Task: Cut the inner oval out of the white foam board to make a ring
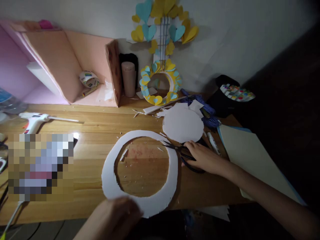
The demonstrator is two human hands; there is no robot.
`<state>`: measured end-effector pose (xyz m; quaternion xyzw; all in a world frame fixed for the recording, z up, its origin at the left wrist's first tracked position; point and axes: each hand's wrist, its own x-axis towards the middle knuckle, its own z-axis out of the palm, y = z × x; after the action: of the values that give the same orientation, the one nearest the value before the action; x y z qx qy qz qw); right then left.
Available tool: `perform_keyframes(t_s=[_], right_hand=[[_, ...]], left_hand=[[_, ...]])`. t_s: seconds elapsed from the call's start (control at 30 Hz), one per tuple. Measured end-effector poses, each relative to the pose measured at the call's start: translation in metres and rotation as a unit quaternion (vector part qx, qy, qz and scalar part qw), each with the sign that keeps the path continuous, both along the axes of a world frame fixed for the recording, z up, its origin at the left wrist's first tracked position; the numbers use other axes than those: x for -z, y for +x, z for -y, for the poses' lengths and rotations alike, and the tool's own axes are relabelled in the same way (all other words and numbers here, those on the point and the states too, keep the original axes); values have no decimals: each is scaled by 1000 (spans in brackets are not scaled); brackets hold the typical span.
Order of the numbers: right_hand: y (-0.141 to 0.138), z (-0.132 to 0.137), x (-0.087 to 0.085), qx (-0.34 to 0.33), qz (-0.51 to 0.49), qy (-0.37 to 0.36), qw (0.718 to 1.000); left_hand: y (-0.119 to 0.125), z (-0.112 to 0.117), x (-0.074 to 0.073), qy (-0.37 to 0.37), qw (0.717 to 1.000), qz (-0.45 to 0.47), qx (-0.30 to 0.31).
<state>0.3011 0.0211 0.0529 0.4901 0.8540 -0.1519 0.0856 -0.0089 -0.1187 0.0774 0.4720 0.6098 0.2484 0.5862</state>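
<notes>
A white foam ring [172, 173] lies flat on the wooden desk [95, 126]. My left hand [120, 213] is at the ring's near edge, blurred, and seems to grip it; its fingers are hard to make out. My right hand [203, 156] rests on black scissors [180, 151] just right of the ring, fingers curled over the handles, blades pointing left over the ring's rim. A cut-out white disc [183, 125] lies just behind the scissors.
A glue gun [37, 120] lies at the far left. A pink shelf box [75, 70] holds a tape roll [88, 79]. A paper-heart wreath [160, 83] leans on the wall. Marker case [235, 93], blue yarn [203, 106], tan card sheets [252, 156] are on the right.
</notes>
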Motion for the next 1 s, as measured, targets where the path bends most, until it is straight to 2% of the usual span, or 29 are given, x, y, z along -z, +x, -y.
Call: perform_keyframes(t_s=[0.03,0.07,0.13,0.17,0.2,0.3,0.43,0.7,0.83,1.0], right_hand=[[0,1,0,2,7,4,1000],[-1,2,0,5,18,9,1000],[-2,6,1,14,51,25,998],[-4,7,1,17,69,36,997],[-5,9,2,17,87,49,995],[-9,10,5,7,123,88,988],[-10,6,6,-14,141,129,982],[-20,-4,3,-50,165,181,968],[-28,-8,1,-58,173,197,963],[-37,-12,-1,-81,169,206,960]], left_hand=[[5,-23,-1,102,987,-78,92],[11,-49,0,195,955,-153,164],[26,-101,8,320,884,-258,222],[34,-125,14,351,858,-291,235],[41,-145,21,360,850,-293,251],[56,-184,41,371,842,-285,268],[55,-201,53,369,844,-245,302],[51,-235,57,334,843,-118,405],[52,-240,58,320,856,-91,397],[52,-235,55,320,873,-114,350]])
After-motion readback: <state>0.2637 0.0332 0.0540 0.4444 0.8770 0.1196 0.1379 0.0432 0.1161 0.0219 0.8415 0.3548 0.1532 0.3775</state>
